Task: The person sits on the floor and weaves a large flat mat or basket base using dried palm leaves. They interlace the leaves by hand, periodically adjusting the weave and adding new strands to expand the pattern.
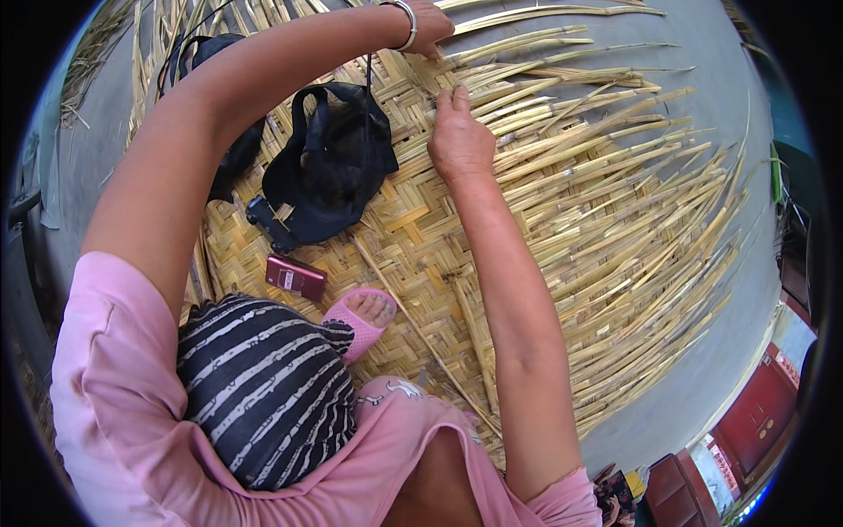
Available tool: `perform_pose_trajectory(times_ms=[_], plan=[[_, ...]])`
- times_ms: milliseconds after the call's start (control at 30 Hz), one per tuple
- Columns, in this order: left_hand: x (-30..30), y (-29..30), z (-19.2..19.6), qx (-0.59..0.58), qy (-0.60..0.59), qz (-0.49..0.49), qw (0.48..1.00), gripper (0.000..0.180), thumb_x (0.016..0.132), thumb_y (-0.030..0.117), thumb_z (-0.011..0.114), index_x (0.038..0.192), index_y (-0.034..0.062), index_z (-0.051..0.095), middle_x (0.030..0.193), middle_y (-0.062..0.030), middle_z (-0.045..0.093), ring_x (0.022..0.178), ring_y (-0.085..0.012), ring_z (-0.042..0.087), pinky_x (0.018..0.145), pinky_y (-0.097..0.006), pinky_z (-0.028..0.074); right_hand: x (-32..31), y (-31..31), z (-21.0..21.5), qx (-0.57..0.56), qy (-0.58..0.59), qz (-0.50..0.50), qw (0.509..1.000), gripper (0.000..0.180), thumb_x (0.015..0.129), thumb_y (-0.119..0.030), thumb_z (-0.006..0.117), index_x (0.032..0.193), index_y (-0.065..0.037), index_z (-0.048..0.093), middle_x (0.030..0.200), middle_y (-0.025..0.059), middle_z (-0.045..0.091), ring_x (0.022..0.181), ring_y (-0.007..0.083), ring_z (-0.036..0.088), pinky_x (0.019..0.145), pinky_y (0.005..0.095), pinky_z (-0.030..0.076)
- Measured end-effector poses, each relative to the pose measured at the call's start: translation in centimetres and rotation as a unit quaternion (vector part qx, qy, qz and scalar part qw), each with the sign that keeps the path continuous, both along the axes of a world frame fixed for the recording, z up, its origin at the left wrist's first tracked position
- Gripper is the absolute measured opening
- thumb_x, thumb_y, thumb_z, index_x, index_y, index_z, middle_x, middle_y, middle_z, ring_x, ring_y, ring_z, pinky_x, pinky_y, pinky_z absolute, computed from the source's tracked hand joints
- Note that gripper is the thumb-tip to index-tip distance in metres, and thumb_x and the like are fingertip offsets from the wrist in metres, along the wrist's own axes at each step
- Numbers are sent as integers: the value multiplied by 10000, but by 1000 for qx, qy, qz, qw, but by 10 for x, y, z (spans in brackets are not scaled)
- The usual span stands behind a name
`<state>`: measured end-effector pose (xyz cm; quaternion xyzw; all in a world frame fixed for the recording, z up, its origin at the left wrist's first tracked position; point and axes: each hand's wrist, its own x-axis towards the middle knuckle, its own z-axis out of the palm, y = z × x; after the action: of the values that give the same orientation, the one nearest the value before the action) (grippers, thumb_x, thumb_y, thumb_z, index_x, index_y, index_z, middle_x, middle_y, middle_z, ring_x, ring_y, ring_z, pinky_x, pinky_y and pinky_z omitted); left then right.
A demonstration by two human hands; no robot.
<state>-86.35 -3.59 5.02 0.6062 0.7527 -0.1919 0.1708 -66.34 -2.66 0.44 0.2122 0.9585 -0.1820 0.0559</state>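
Observation:
Beneath both my hands spreads a woven mat (413,255) of flat, pale yellow split strips, crossed in a slanting weave. My left hand (428,28), with a silver bangle (409,25) at the wrist, reaches over to the far edge of the weave; its fingers curl down on a strip there, partly cut by the picture's upper edge. Just nearer, my right hand (463,145) is closed, fingertips pinching at the strips where the weave meets the loose ends (606,167). The exact strip in each hand is hard to make out.
On the mat lie a black strapped bag or harness (329,167) and a dark pink phone-like device (297,277). My foot in a pink slipper (373,321) rests on it. Grey floor (729,255) lies beyond the strip ends; a red cabinet (755,404) stands at right.

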Motion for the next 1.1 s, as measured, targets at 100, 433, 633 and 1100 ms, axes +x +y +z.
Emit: perform_pose_trajectory(times_ms=[100, 433, 633, 1100], plan=[[5, -2, -1, 23, 2, -5, 1000, 351, 709, 450, 703, 866, 136, 690, 801, -68, 685, 829, -269, 658, 743, -402, 488, 0, -4, 1, 1, -7, 1, 1000, 464, 830, -93, 429, 1288, -20, 408, 1390, 191, 382, 779, 350, 654, 679, 433, 529], [76, -63, -53, 235, -46, -48, 970, 485, 850, 111, 523, 1328, 109, 440, 1337, -81, 468, 1236, -237, 448, 1017, -336, 375, 30, -31, -10, 63, 80, 10, 995, 418, 817, -85, 459, 1226, 2, 480, 1275, 181, 484, 994, 293, 579, 808, 415, 474], [84, -72, -59, 193, 55, -80, 976, 475, 891, 178, 444, 1358, 103, 409, 1420, -49, 391, 1293, -219, 390, 1056, -328, 328, 108, -66, 2, 41, 170, 60, 983, 376, 773, -114, 519, 1131, -4, 552, 1229, 154, 525, 1172, 296, 456, 992, 402, 348], [168, -74, -46, 137, 1, 127, 982, 1083, 595, 724, 659, 1439, 192, 238, 1516, -139, 156, 1395, -382, 98, 1051, -617, 166, 213, -89, 22, -100, 99, 0, 990, 349, 771, -125, 556, 1113, -64, 585, 1216, 159, 544, 1198, 308, 463, 1011, 421, 364]])
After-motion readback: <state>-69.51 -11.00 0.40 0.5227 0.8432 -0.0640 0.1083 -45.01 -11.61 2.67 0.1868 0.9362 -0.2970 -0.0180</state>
